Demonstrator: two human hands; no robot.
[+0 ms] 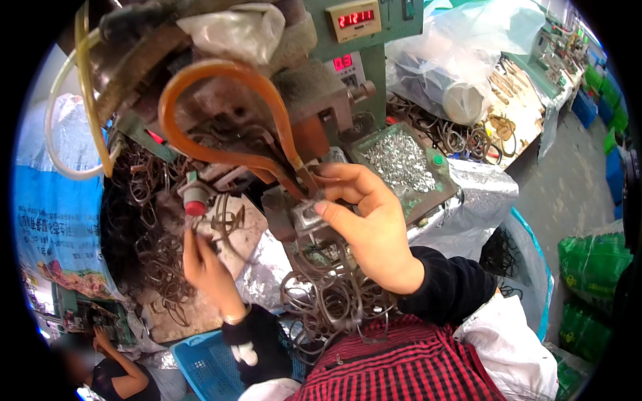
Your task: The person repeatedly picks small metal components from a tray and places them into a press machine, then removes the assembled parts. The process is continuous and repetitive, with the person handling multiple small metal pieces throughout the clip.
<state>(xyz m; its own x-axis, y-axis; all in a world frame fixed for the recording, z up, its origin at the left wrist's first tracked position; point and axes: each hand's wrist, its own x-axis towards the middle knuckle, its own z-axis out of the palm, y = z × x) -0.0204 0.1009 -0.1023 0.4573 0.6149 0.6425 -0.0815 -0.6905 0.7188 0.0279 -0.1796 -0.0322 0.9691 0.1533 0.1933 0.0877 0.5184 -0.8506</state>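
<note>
My right hand (374, 230) is at a small metal block (311, 215) on the machine. Its thumb and fingers close around a small part beside the end of a thick orange-brown band (224, 70); what they pinch is mostly hidden. That band curves up in a big loop in front of the machine. My left hand (212, 277) is raised just below a red push button (195, 208), its fingertips smeared by motion. Whether they touch the button or hold anything cannot be made out. Below the block hangs a tangle of thin dark brown loops (334, 294).
More dark loops (137, 220) pile up at the left. Silvery metal pieces (401, 159) lie on a green tray. A blue basket (207, 364) sits under my left forearm. A plastic-lined bin (535, 287) stands at the right. Another person (124, 374) is at the lower left.
</note>
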